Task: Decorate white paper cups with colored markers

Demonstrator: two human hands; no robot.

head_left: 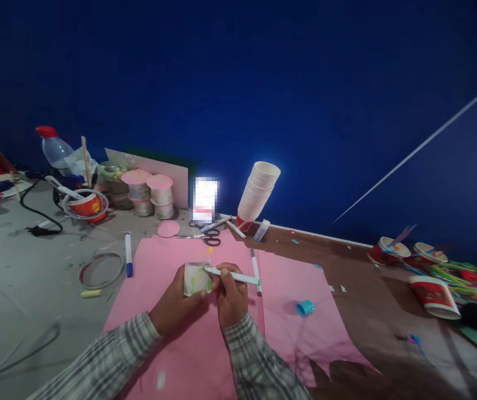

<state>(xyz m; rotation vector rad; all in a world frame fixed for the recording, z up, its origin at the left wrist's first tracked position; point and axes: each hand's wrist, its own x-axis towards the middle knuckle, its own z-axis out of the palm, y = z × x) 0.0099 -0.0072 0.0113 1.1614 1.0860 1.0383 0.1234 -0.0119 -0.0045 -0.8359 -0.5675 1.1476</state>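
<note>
Two hands [232,303], one held cup [194,279], five pens [241,276], one bottle [56,153], one leaning cup stack [259,191], three red cups [432,297] at right, one loose pink disc [168,228].

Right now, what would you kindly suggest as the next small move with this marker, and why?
I would probably add one short green stroke to the small pale cup: the left hand holds it, the right hand holds the marker, tip at or near its wall, and green marks already show there.
</note>
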